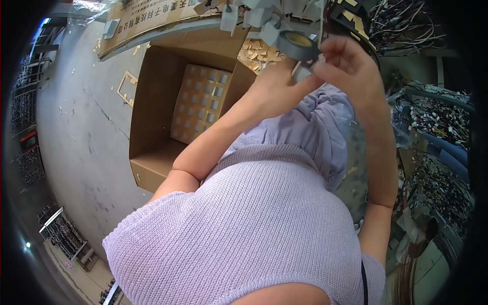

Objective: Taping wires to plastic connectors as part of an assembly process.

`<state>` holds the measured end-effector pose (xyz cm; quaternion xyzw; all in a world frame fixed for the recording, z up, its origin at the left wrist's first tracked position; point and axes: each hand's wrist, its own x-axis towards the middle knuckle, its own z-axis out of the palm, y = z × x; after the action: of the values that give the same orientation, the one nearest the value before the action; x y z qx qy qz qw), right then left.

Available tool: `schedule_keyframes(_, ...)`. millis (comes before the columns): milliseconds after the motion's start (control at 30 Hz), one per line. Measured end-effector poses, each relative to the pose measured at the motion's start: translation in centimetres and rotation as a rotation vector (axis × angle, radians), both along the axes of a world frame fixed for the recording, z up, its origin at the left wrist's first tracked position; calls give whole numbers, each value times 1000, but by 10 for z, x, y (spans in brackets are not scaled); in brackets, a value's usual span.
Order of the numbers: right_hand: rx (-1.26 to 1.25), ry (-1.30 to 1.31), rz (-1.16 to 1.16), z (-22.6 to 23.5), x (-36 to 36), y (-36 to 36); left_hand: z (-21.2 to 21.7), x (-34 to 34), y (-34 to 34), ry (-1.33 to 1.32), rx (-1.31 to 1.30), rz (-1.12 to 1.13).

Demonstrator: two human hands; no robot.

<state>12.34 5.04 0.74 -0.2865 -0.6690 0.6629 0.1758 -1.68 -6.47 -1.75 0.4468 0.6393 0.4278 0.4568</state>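
Observation:
My left hand (277,91) reaches up near the table edge, closed, with a small whitish piece (301,74) between its thumb and fingers. Right beside it is my right hand (351,68), its fingers curled and slightly blurred; whether they pinch anything is hidden. Just above the left fingers sits a dark grey roll of tape (297,47) with a yellowish core; I cannot tell if a hand touches it. Several translucent white parts with dark leads (254,19) crowd the table behind the roll.
Left of my arm stands an open cardboard box (152,101) holding a tray of pale blocks in a grid (198,104). Yellowish scraps (256,55) lie beyond my left hand. Cable bundles (406,23) fill the far right, and another person (414,236) is at lower right.

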Motion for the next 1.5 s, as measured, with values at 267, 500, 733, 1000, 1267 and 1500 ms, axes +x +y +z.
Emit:
schedule_keyframes(267,182,-43,427,1,-7,31,-6,-7,-11,-1202,-106,-166)
schedule_keyframes(500,-289,12,168,4,19,6,-27,1,-9,-194,312,228)
schedule_keyframes(733,12,160,-21,-18,-15,0,-10,4,-5,-992,-42,124)
schedule_keyframes(1000,26,32,300,-16,4,37,-17,-7,-11,-763,36,163)
schedule_keyframes(1267,-110,-121,197,-13,-15,24,-24,-11,-3,-1328,-96,-59)
schedule_keyframes(1500,-292,-118,322,4,-32,0,-16,-18,-17,-1333,-177,-166)
